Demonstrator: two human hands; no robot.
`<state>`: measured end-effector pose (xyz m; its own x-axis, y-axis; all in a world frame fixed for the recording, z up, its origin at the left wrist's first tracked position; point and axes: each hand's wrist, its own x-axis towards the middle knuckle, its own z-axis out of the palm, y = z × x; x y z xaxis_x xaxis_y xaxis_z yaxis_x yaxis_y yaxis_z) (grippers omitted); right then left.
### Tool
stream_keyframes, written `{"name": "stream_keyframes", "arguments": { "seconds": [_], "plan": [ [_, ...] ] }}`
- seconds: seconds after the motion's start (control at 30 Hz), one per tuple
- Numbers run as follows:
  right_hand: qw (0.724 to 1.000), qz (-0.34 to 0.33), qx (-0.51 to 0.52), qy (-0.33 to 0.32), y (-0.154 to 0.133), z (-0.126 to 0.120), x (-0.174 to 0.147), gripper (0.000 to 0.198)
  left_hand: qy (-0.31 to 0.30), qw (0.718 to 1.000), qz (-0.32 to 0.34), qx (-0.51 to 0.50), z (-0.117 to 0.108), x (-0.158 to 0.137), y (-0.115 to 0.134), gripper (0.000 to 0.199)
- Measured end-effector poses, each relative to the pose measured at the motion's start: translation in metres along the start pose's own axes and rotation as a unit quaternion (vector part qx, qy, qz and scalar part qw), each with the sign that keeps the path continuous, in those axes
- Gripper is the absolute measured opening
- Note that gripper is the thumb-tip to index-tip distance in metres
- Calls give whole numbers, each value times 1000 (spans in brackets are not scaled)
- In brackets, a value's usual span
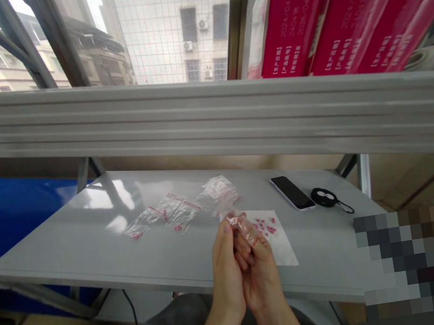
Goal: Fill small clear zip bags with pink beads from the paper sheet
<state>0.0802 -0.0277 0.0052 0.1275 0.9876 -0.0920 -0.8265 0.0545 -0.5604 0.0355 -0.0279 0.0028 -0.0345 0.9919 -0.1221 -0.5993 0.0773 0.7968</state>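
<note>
My left hand (225, 270) and my right hand (261, 270) are pressed together above the front part of the grey table (134, 262). Between their fingertips is a small clear plastic bag (246, 227), and both hands are closed on it. Whether anything lies inside this bag I cannot make out. Just behind the hands, several small red pieces (271, 229) are spread over a white paper sheet (283, 250), partly covered by my right hand. To the left lie clear zip bags (176, 204) with a few red pieces inside. A pile of clear bags (219, 189) sits beyond my fingers.
A phone (293, 192) and a black round case with a carabiner loop (324, 197) lie at the right. A metal shelf beam (194, 117) crosses above the table, with red boxes (301, 19) on it. A blurred, pixelated area covers the lower right.
</note>
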Motion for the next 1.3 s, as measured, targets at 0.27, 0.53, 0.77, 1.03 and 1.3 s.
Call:
{"name": "stream_keyframes", "arguments": {
  "seconds": [0.27,0.53,0.77,1.03,1.3],
  "plan": [
    [984,10,-179,-18,6,6,-3,17,52,982,-106,-148,5,-1,8,50],
    [886,-62,-455,-71,4,2,-1,22,131,940,-144,-281,-1,11,14,19],
    [865,-106,-472,-134,-6,12,-12,27,128,928,-153,-315,-3,11,22,19],
    [969,-60,-238,43,-49,-12,31,32,64,945,-85,-308,0,15,29,32],
    [803,-214,-551,70,-87,-66,116,35,95,968,-24,-230,-12,27,40,25]
  ]
}}
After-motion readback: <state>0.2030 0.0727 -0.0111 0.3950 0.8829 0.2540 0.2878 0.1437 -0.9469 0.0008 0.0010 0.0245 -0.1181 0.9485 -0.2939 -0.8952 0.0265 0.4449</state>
